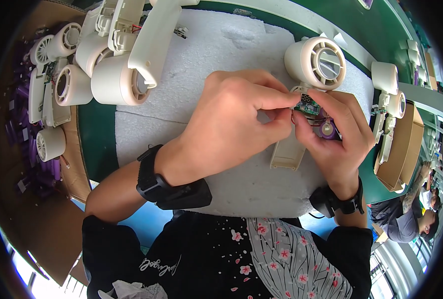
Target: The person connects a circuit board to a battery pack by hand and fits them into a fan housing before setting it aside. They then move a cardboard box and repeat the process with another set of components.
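My left hand (231, 124) and my right hand (338, 134) meet over a white foam pad (206, 65). Between their fingertips is a small green circuit board (307, 105) with a digit display. My left thumb and forefinger pinch the board's left edge. My right hand cradles a purple cylindrical battery (327, 130) joined to the board. Just behind the hands lies a cream hand-held fan shell (317, 62) with a round grille; its handle half (288, 154) sticks out below my hands. Both wrists wear black bands.
A pile of cream fan housings (117, 55) lies at the pad's back left. More fan parts sit in a cardboard box (47, 99) at left with purple batteries. Other fan parts (388, 94) and a brown box (403, 149) are at right. Another person (411, 219) sits at lower right.
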`<control>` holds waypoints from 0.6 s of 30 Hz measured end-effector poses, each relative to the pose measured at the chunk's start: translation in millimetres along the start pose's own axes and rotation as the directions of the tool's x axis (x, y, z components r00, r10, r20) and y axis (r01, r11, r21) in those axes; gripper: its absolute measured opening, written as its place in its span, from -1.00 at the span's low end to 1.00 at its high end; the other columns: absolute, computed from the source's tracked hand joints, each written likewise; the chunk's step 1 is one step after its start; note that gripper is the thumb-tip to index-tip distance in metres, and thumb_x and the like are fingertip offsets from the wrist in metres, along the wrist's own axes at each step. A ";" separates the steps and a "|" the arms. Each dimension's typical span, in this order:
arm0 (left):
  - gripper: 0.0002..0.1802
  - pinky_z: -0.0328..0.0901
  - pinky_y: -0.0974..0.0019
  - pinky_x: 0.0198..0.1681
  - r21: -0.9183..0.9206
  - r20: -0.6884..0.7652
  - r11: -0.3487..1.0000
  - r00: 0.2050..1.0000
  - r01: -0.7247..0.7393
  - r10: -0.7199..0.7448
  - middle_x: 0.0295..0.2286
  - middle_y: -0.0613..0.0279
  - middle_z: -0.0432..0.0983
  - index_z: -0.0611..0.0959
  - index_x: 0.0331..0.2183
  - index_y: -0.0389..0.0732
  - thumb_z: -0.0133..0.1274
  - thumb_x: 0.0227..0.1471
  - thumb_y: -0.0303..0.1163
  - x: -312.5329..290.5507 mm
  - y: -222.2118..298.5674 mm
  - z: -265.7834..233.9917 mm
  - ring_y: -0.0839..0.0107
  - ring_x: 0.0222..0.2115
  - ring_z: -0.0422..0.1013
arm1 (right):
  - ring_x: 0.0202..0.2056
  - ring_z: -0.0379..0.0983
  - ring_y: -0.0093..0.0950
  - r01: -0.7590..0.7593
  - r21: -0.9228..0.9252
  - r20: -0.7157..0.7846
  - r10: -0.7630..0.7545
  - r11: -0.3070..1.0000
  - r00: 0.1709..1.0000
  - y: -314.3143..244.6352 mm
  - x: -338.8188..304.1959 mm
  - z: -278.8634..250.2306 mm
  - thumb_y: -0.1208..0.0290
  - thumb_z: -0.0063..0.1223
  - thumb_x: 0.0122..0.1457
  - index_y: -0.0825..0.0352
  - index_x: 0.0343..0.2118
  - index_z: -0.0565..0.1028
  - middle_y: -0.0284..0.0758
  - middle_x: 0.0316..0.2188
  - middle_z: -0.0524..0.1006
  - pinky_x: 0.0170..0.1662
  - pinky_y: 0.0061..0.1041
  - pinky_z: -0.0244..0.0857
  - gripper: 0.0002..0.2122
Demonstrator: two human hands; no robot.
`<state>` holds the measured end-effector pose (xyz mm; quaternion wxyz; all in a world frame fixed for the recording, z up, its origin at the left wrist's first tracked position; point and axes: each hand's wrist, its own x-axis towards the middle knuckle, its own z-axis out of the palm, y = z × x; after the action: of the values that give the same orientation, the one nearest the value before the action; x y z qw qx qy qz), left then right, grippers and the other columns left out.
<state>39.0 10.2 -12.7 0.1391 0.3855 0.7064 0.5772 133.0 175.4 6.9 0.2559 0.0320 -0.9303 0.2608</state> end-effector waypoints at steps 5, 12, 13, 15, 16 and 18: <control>-0.67 0.41 0.49 -0.39 0.005 -0.013 1.000 1.000 -0.007 0.007 -0.40 0.15 0.60 0.71 -0.28 -0.22 0.20 -0.21 -0.66 0.7 1.2 0.6 0.46 -0.45 0.53 | -0.63 0.38 -0.62 -0.001 -0.018 0.000 0.001 1.000 1.000 -1.0 0.5 -0.1 0.54 0.39 -0.25 0.28 -0.29 0.59 -0.37 -0.41 0.54 -0.60 -0.67 0.29 -0.65; -0.69 0.40 0.49 -0.41 0.030 -0.003 0.999 0.999 -0.034 0.034 -0.41 0.15 0.60 0.71 -0.29 -0.22 0.20 -0.20 -0.65 1.2 0.1 -1.1 0.47 -0.46 0.52 | -0.49 0.51 -0.47 0.029 -0.020 -0.034 -0.030 0.999 0.999 -1.9 1.9 1.1 0.54 0.38 -0.24 0.29 -0.28 0.59 -0.33 -0.44 0.54 -0.48 -0.60 0.40 -0.65; -0.68 0.40 0.50 -0.42 0.033 0.001 0.999 1.000 -0.031 0.031 -0.39 0.14 0.59 0.70 -0.28 -0.23 0.19 -0.19 -0.66 1.1 0.5 -0.6 0.48 -0.45 0.52 | -0.49 0.51 -0.47 0.034 -0.022 -0.037 -0.035 0.999 0.999 -2.4 1.8 0.5 0.54 0.38 -0.24 0.29 -0.28 0.59 -0.33 -0.44 0.54 -0.48 -0.60 0.40 -0.65; -0.68 0.39 0.50 -0.42 0.037 0.002 0.999 0.999 -0.033 0.033 -0.37 0.14 0.59 0.70 -0.27 -0.24 0.19 -0.18 -0.66 0.0 -1.2 1.6 0.48 -0.44 0.52 | -0.50 0.49 -0.49 -0.061 0.012 -0.010 0.061 0.998 0.998 -4.1 1.1 -0.4 0.54 0.38 -0.20 0.31 -0.29 0.58 -0.32 -0.46 0.53 -0.46 -0.59 0.39 -0.68; -0.67 0.39 0.50 -0.41 -0.049 -0.004 0.999 1.000 -0.007 0.007 -0.34 0.14 0.57 0.68 -0.24 -0.24 0.18 -0.17 -0.66 -0.7 -3.2 3.5 0.50 -0.42 0.51 | -0.50 0.48 -0.50 -0.109 0.029 0.004 0.109 0.994 0.994 -5.1 0.9 -1.1 0.54 0.37 -0.19 0.31 -0.30 0.57 -0.32 -0.47 0.53 -0.45 -0.58 0.38 -0.69; -0.64 0.38 0.51 -0.40 -0.220 -0.006 0.975 0.999 0.044 -0.046 -0.29 0.15 0.54 0.65 -0.19 -0.25 0.17 -0.14 -0.66 -1.8 -6.1 6.7 0.53 -0.40 0.50 | -0.52 0.45 -0.53 -0.172 0.055 0.022 0.171 0.984 0.985 -6.8 0.6 -3.3 0.54 0.36 -0.17 0.32 -0.31 0.57 -0.32 -0.48 0.53 -0.46 -0.60 0.35 -0.71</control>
<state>42.2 13.5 -20.8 0.1899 0.3485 0.6476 0.6505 135.4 171.2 12.8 0.2234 -0.0385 -0.9240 0.3078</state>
